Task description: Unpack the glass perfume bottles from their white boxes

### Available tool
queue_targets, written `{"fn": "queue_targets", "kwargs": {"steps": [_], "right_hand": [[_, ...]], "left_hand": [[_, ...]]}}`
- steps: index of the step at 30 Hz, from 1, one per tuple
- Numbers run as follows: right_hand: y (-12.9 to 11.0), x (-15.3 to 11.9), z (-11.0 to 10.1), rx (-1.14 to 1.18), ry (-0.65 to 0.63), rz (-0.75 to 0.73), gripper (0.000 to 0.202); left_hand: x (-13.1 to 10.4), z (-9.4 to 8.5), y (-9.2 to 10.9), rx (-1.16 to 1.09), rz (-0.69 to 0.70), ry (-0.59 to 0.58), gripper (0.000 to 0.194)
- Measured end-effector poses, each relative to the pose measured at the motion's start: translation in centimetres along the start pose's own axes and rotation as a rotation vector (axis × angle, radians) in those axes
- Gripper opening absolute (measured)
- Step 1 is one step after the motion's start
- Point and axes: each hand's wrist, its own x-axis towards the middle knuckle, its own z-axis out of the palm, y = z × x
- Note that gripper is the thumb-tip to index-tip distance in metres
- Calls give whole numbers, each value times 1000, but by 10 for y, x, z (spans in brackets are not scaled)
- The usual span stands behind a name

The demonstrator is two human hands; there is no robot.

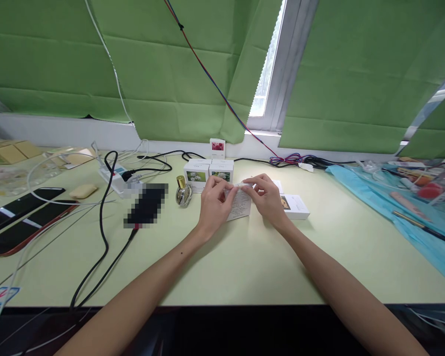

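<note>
Both hands meet over the middle of the pale table (244,267). A small white box with printed text (240,205) is held upright between them. My left hand (215,203) pinches its top left edge with thumb and finger. At the top right edge, my right hand (265,197) pinches too, its fingertips close to the left ones. Left of the hands stands a glass bottle with a gold cap (184,192). White boxes with flower pictures (196,174) are behind my left hand. Another white box (295,206) lies beside my right hand.
Phones (25,225), a power strip (113,178) and looping black cables (102,222) are on the left. A blue plastic sheet (400,217) holding a pen (422,226) covers the right side. One picture box (217,148) stands by the wall.
</note>
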Motion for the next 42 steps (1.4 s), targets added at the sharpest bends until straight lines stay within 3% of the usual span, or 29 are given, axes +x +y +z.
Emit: {"fn": "queue_targets", "kwargs": {"steps": [15, 33, 42], "right_hand": [[1, 0, 0, -4, 2, 21, 31], [5, 0, 1, 4, 1, 4, 21], [2, 0, 2, -41, 15, -4, 28]], "left_hand": [[0, -1, 2, 31, -21, -14, 19], [0, -1, 3, 30, -19, -24, 20], [0, 0, 3, 22, -15, -30, 19]]}}
